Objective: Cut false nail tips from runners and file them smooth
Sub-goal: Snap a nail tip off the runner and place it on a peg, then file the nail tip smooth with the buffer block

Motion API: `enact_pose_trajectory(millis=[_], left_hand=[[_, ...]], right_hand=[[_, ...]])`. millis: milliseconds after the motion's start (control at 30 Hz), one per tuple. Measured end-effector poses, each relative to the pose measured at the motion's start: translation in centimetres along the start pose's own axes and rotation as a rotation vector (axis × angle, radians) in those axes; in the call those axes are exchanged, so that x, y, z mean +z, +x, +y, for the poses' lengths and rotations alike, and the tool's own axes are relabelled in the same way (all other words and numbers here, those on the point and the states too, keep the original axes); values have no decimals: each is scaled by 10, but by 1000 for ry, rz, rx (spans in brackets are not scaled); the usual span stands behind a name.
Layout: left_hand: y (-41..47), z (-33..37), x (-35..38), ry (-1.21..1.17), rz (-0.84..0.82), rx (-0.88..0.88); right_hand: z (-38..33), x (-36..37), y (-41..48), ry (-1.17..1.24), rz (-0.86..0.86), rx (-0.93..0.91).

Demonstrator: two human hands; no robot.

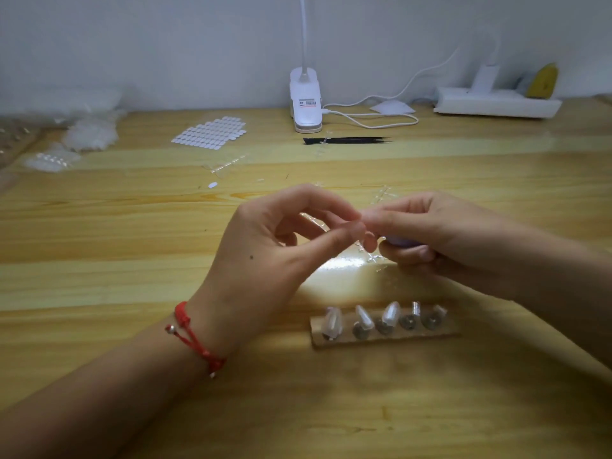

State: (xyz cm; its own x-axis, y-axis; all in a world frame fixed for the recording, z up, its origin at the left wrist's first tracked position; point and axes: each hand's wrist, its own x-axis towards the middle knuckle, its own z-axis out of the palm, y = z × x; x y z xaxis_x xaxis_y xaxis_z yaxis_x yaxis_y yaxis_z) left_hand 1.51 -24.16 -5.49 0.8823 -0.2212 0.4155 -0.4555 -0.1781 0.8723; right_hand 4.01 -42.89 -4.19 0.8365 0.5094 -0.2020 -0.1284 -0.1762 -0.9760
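Head view: left hand [281,236] grip pinching clear runner [366,245], 12 o'clock of nail stand [384,336]; right hand [437,233] grasping lilac tool [402,241]. Risk: runner slips, tip flies.

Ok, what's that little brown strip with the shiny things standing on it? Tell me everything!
The brown strip is a flat, thin piece, maybe cardboard or wood. It lies slightly slanted on the wooden table, nearer the camera than the left hand and right hand, which do not touch it. Five round grey bases sit in a row on it, each carrying a clear nail tip that stands up.
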Motion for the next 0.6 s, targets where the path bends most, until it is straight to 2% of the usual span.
enact_pose_trajectory(millis=[267, 367, 467, 600], left_hand=[[1, 0, 3, -17, 17, -137], [1, 1, 2, -46, -9, -170], [0, -1, 2, -90, -41, -200], [2, -3, 4, -230, 2, -303]], right_hand=[[9, -1, 1, 86, 3, -83], [13, -2, 3, 49, 14, -111], [18, 1, 4, 13, 123, -124], [20, 4, 2, 74, 226, -149]])
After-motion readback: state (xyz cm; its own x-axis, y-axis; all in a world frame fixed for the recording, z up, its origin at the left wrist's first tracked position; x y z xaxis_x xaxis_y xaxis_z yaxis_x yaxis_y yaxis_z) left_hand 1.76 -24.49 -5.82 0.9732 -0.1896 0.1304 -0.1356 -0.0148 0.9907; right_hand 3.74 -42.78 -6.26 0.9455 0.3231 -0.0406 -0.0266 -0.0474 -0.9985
